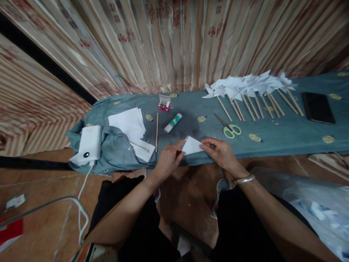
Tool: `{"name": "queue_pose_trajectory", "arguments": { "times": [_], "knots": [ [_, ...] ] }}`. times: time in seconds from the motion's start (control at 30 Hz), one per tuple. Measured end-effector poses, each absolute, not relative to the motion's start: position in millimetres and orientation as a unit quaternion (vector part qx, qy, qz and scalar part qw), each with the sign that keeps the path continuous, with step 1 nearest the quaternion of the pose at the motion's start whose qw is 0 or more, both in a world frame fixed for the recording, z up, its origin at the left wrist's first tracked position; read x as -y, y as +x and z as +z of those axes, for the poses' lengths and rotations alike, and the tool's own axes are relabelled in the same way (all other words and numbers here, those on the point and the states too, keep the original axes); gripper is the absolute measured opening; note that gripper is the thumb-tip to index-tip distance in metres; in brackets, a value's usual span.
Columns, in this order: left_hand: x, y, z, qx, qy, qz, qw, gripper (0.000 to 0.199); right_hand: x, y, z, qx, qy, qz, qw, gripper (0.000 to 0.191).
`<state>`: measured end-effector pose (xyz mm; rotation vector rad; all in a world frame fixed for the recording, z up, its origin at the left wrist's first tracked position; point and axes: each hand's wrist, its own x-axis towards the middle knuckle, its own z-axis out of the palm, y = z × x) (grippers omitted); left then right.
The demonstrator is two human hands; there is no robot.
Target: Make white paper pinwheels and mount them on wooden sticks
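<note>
**Left hand [169,159] and right hand [221,153] pinch one folded paper [192,145]**

We hold the piece at the near edge of the patterned cloth [188,102], left thumb and fingers clamped on one side, right fingertips on the opposite corner. For a crisp crease, we would judge it best to match the edges first, keep one side still and press firmly along the fold, ideally against a flat surface. Just beyond lies the glue stick [172,122], with green-handled scissors [231,131] to the right, a wooden stick [156,132] and loose sheets [128,122] to the left, and paper pinwheels [245,85] farther off.
</note>
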<state>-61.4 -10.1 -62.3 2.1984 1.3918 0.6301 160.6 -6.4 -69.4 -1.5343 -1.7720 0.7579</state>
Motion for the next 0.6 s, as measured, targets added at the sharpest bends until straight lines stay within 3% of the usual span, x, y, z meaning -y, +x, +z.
{"name": "queue_pose_trajectory", "arguments": {
  "times": [0.13,0.33,0.6],
  "knots": [
    [8.9,-61.6,-60.1,-0.507,0.805,0.225,0.21,0.038,4.2,157.5,-70.8,0.662,-0.609,0.286,0.33,0.012],
    [24.3,-51.5,-56.5,-0.386,0.904,0.175,0.054,0.041,2.9,153.4,-69.2,0.668,-0.622,0.251,0.321,0.01],
    [40.2,-43.4,-70.5,-0.359,0.928,0.094,0.033,0.052,1.9,150.1,-69.1,0.666,-0.638,0.23,0.309,0.009]
  ]
}}
